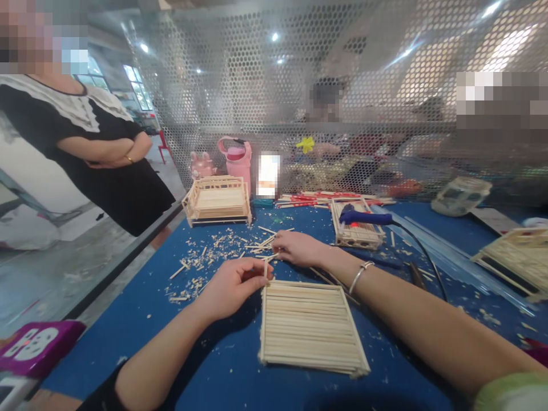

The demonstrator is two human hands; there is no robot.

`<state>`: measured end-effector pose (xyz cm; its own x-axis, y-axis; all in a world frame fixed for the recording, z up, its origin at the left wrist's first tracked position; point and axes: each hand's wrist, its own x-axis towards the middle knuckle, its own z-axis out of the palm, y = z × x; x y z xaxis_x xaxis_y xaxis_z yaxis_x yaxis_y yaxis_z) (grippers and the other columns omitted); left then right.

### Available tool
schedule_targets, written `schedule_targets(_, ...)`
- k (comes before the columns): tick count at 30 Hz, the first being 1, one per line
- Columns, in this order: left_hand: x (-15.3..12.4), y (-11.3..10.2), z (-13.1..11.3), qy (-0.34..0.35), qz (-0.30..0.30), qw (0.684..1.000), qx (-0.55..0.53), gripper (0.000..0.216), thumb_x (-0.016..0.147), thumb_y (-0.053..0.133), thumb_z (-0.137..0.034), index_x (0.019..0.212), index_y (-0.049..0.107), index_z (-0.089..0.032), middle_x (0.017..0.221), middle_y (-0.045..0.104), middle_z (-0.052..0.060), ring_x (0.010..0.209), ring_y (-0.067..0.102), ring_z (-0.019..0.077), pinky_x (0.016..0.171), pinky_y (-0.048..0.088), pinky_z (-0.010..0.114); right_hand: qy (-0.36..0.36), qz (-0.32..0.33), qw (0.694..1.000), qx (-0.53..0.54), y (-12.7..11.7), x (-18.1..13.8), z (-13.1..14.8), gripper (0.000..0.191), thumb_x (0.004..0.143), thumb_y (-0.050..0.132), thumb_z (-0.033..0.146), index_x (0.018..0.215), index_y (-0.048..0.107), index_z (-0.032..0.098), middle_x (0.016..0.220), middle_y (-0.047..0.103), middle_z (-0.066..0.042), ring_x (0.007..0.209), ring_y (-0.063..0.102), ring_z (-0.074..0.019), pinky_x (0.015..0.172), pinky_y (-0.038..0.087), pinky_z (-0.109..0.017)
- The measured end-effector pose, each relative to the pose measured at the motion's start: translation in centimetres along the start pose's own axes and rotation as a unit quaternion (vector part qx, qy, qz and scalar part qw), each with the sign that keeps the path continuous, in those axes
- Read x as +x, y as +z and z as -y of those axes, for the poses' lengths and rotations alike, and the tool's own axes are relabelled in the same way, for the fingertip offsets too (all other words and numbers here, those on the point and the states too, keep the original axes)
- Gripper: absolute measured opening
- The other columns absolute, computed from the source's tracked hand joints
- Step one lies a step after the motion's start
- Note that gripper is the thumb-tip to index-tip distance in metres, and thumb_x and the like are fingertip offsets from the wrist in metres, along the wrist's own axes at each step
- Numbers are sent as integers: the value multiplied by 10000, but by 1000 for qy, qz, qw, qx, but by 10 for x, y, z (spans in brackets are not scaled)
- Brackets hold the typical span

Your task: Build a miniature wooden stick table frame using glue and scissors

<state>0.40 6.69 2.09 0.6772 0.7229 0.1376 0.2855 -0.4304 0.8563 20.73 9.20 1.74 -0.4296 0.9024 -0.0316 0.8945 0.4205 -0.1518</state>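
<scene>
At far-left corner of the stick panel [310,328], left hand [233,285] pinches a short stick [266,268] upright. It's probably light, stiff and snappable, so grip mid-length with fingertips. Right hand [295,248] rests just beyond the panel on loose sticks [257,245]; can't tell if it grips. Glue gun [363,217] lies farther beyond.

Craft workshop for models built of wooden sticks, with several work places.

A blue bench [205,365] is littered with offcuts [201,260] and loose sticks [259,246]. On it lie a flat panel [310,328] of sticks laid side by side, a small stick-built crate [218,201], a glue gun [363,217] with its cord, and a bundle of red sticks [321,198]. A perforated mesh screen [240,97] closes off the bench's far side, and other people [327,103] show dimly behind it. Beside the bench is a bare concrete floor [51,274], with windows [137,87] in the far wall and bright ceiling lamps [274,36].
</scene>
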Motion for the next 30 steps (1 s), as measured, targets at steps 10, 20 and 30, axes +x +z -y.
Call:
schedule_targets(10, -2, -1, -1, -6, 9, 999, 30, 133, 793, 529, -263, 807, 633, -179, 864, 672, 21, 811, 605, 149, 775, 468, 270, 114, -29, 992, -36, -12, -4, -28, 272, 870, 401, 247, 867, 670, 207, 888, 699, -76, 801, 623, -202, 615, 394, -253)
schedule_targets(20, -1, -1, -1, 3, 6, 999, 46, 109, 797, 542, -244, 794, 632, -183, 868, 674, 1, 805, 610, 126, 760, 458, 248, 56, -40, 998, -11, -2, 2, -19, 266, 787, 466, 141, 907, 685, 232, 982, 672, -45, 895, 592, -190, 720, 410, -257)
schedule_targets(30, -2, 1, -3, -1, -4, 1000, 3, 83, 761, 565, -180, 783, 644, -168, 832, 669, 7, 768, 598, 117, 736, 456, 228, 18, -72, 992, 106, 8, 4, -19, 119, 706, 534, 101, 629, 578, 181, 799, 651, -76, 780, 586, -195, 664, 398, -276)
